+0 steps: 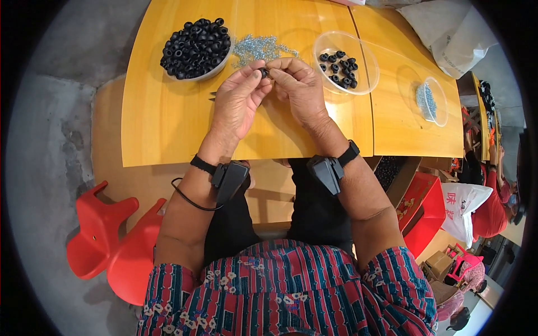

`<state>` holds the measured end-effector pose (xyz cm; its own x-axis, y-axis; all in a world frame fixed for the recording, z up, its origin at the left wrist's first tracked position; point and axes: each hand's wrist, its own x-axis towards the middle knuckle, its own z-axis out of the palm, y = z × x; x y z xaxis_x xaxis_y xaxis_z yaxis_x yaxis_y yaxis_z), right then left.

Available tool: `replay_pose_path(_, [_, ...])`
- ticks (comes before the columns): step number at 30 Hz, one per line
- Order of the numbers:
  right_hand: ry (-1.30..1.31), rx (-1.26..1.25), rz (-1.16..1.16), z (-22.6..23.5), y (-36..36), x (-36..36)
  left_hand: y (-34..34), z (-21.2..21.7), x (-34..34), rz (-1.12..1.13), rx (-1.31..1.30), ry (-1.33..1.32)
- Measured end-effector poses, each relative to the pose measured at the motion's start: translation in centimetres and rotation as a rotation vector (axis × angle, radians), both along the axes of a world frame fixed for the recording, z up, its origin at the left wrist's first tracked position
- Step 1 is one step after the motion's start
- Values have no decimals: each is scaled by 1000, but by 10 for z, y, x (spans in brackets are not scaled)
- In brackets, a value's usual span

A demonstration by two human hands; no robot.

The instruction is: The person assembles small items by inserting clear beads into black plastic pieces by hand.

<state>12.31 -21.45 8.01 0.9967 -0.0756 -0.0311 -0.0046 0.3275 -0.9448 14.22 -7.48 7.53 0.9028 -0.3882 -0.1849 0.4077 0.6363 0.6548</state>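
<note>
Two bare hands are showing: left hand [235, 103], right hand [300, 89], both pinching one small black rubber ring [264, 72] at upper centre. Three clear plastic bowls are sitting on the yellow wooden table [168, 123]: a bowl heaped with black rings [196, 47] upper left, too many to count; a bowl with roughly a dozen rings [346, 61] upper centre-right; a bowl of small silver screws [431, 101] at right. One loose pile of silver screws [260, 49], uncountable. Two black wrist devices [228, 179]. Two red plastic stools [112, 241] lower left.

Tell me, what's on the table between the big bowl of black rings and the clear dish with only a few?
A loose pile of small silvery screws, plus both hands' fingertips pinching one black ring, in the head view.
</note>
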Motion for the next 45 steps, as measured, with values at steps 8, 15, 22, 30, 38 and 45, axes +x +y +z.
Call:
replay_pose_path(8, [-32, -162, -69, 16, 0, -11, -2, 4, -9, 9, -49, -47])
replay_pose_path(15, [-126, -216, -137, 18, 0, -21, -8, 12, -20, 65, 4, -69])
replay_pose_path(22, [-175, -357, -199, 19, 1, -25, -20, 6, -23, 149, 71, -130])
replay_pose_path(30, [38, -257, -107, 32, -9, -34, -14, 5, -31, 104, 30, -92])
replay_pose_path(38, [116, 111, -38, 34, -16, -43, -18, -5, -34, -1, -137, -2])
replay_pose_path(45, [260, 356, -109, 32, -25, -53, -26, -9, -41, -53, -314, 95])
